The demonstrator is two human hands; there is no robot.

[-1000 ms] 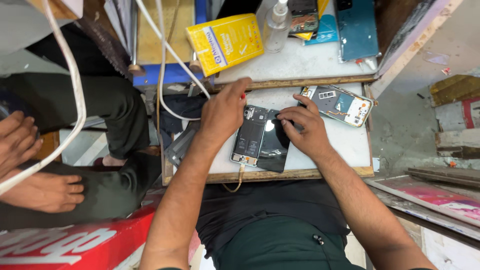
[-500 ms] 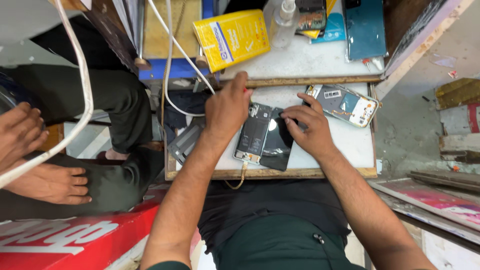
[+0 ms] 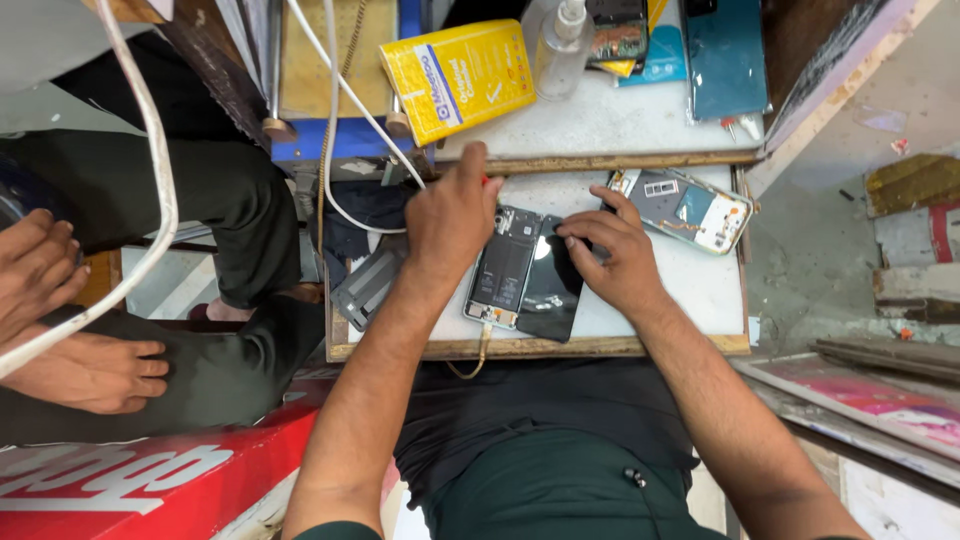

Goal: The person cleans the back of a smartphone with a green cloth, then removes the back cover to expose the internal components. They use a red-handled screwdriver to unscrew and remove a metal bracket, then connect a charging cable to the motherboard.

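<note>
Right now I have both hands down on a small white work board [image 3: 700,300] set across my lap. My left hand [image 3: 452,215] is curled with the fingers drawn together around something with a bit of red showing at its far side; I cannot tell what it is or how firmly it is held. That hand sits at the top left corner of an opened phone [image 3: 503,267], which lies face down with its battery and inner parts showing. Just right of the phone, touching it along one edge, lies a glossy black panel [image 3: 549,290], and my right hand [image 3: 618,255] rests on the upper end of it with the fingers bent and the fingertips pressed down on the black surface. Beyond my right hand, near the far right corner of the board, lies a second phone [image 3: 682,208] with its back off. To the left of my left wrist a grey phone-shaped plate [image 3: 368,285] hangs over the board's edge. Farther out, past both hands, a yellow box [image 3: 458,75] and a clear spray bottle [image 3: 558,45] stand on a higher shelf. Off to my left another person's hand [image 3: 92,372] rests on a dark trouser leg.
</note>
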